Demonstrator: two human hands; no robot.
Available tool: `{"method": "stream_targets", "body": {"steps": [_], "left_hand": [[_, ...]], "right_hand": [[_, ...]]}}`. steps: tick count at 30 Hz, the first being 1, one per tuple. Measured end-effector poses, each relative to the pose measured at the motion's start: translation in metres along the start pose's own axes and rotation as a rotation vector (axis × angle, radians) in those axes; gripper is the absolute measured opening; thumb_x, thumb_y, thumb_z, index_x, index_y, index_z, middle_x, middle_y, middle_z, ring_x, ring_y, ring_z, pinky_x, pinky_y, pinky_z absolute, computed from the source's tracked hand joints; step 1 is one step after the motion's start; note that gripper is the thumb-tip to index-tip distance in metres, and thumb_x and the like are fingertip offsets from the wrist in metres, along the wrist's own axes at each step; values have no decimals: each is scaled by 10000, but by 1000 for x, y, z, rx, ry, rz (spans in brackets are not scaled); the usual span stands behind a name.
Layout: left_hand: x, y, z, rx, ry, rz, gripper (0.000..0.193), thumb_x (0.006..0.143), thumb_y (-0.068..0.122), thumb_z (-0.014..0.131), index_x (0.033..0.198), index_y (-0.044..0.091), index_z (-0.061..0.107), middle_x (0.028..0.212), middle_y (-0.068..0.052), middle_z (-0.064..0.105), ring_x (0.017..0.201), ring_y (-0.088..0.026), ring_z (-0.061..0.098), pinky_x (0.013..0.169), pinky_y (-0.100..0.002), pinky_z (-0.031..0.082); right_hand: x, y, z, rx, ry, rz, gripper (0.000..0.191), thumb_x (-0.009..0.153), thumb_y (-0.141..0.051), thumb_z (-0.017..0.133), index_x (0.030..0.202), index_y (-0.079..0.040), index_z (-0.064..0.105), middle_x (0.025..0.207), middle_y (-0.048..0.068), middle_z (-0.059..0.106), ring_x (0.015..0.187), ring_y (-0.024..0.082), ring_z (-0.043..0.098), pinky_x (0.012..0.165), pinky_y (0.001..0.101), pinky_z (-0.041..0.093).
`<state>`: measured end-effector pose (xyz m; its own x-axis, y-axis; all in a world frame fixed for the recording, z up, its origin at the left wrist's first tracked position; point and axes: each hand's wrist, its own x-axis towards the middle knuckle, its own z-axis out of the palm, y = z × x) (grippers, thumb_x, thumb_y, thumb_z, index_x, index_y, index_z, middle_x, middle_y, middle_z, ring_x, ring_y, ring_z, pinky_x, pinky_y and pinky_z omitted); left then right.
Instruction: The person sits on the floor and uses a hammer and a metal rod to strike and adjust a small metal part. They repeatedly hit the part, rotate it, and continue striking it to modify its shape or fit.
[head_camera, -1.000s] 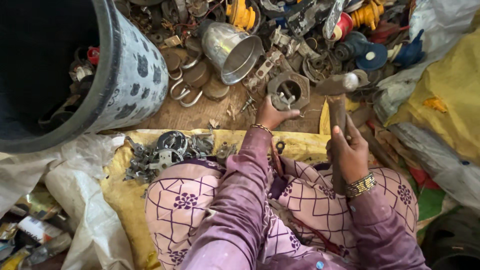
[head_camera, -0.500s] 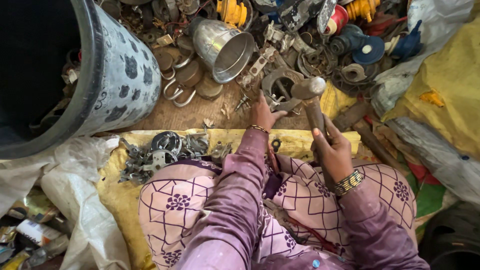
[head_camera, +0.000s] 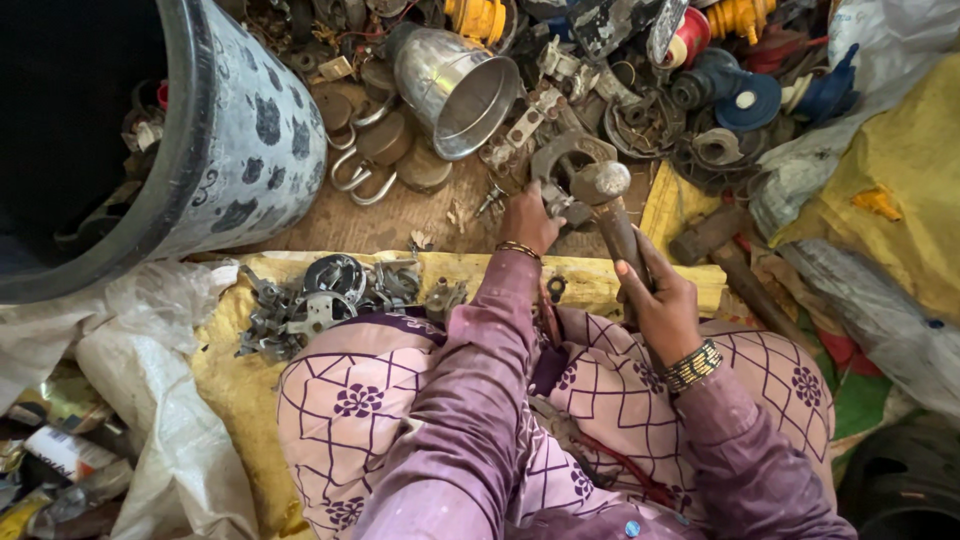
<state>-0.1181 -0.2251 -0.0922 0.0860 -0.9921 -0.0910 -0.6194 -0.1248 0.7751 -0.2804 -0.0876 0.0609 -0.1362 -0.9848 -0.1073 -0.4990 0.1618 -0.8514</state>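
Item: small grey metal fitting (head_camera: 556, 203), on the wooden board beside a grey ring casting (head_camera: 570, 155), pinched by the left hand (head_camera: 527, 218). Right hand (head_camera: 662, 300) clenches a wooden-handled steel hammer (head_camera: 600, 185) directly above. Risk: a glancing blow likely strikes fingers or flings the fitting into surrounding scrap.

A scrap-metal sorting yard or salvage workshop, worked at floor level: heaps of old padlocks (head_camera: 385, 150), a dented metal funnel (head_camera: 455, 85), rusted fittings and yellow machine parts (head_camera: 478, 18) crowd the dirt ground. A large patterned bin (head_camera: 235, 140), plastic sacks (head_camera: 130, 400) and a pile of separated metal pieces (head_camera: 320, 300) on yellow sacking surround the seated worker.
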Motion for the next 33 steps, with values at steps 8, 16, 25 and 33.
{"method": "stream_targets", "body": {"steps": [8, 16, 25, 33], "left_hand": [[-10, 5, -8, -68, 60, 13, 785, 617, 308, 945, 1303, 116, 615, 1116, -171, 734, 1010, -362, 709, 848, -439, 567], [-13, 18, -8, 35, 41, -168, 676, 678, 357, 943, 1172, 31, 614, 1044, -202, 721, 985, -399, 697, 822, -480, 569], [-13, 21, -22, 56, -124, -270, 383, 666, 301, 897, 951, 81, 770, 1022, -185, 742, 956, -383, 726, 795, -496, 592], [-6, 16, -19, 73, -88, -193, 248, 794, 235, 831, 989, 83, 802, 1011, -218, 746, 972, -408, 720, 816, -491, 599]], "right_hand": [[2, 10, -1, -46, 43, -36, 553, 976, -252, 702, 1492, -115, 556, 756, 15, 664, 582, 59, 577, 504, 259, 478], [1, -3, 3, -101, 43, -53, 561, 966, -243, 709, 1494, -120, 565, 727, 9, 667, 577, 48, 570, 503, 258, 479], [12, -23, -3, -168, 59, -309, 563, 985, -214, 715, 1515, -133, 542, 711, 51, 683, 588, 65, 619, 564, 259, 510], [32, -12, 15, -311, -52, -29, 547, 973, -310, 706, 1494, -227, 560, 679, 127, 703, 571, 110, 656, 545, 285, 511]]}}
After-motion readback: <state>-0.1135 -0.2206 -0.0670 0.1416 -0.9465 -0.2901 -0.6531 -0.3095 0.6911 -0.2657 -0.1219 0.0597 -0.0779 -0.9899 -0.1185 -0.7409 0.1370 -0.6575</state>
